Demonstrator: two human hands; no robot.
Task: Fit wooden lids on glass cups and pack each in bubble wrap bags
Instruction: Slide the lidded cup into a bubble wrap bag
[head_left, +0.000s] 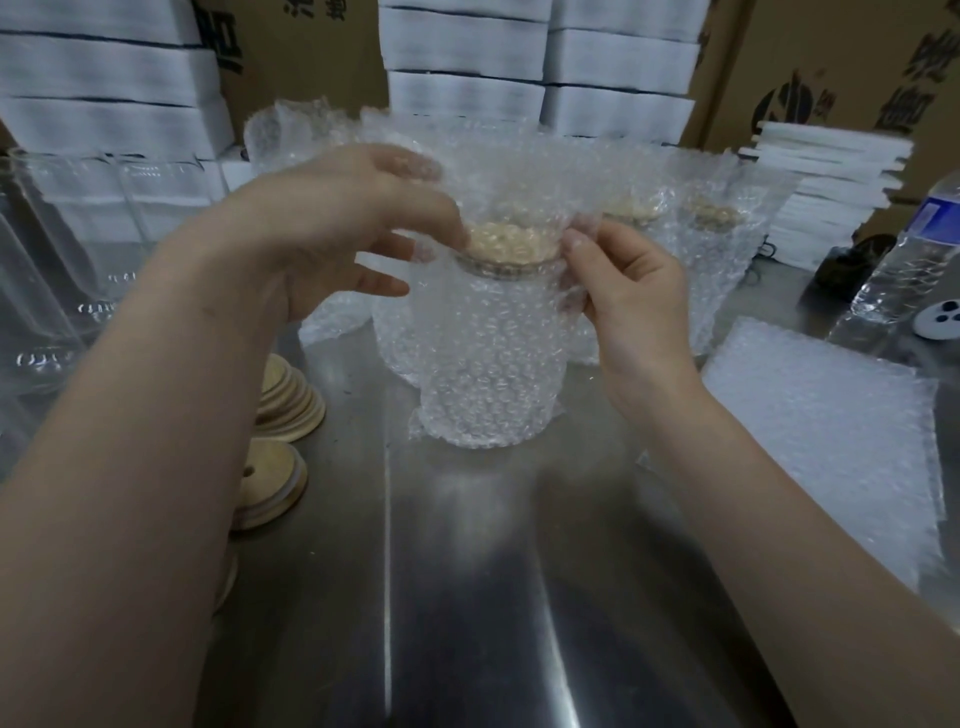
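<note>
A glass cup with a wooden lid (511, 244) stands upright inside a bubble wrap bag (491, 364) on the steel table (467, 597). My left hand (332, 234) touches the bag's upper left side near the lid, fingers spread and lightly bent. My right hand (623, 296) pinches the bag's right edge at lid height. The bag's open top rises loosely above the lid. Loose wooden lids (283, 410) lie in a pile at the left, partly hidden by my left forearm.
Several packed cups in bubble bags (701, 244) stand behind. Bare glass cups (47, 270) stand at the far left. A stack of flat bubble wrap bags (826, 441) lies at right, a plastic water bottle (914, 249) beyond it. White foam stacks and cardboard boxes line the back.
</note>
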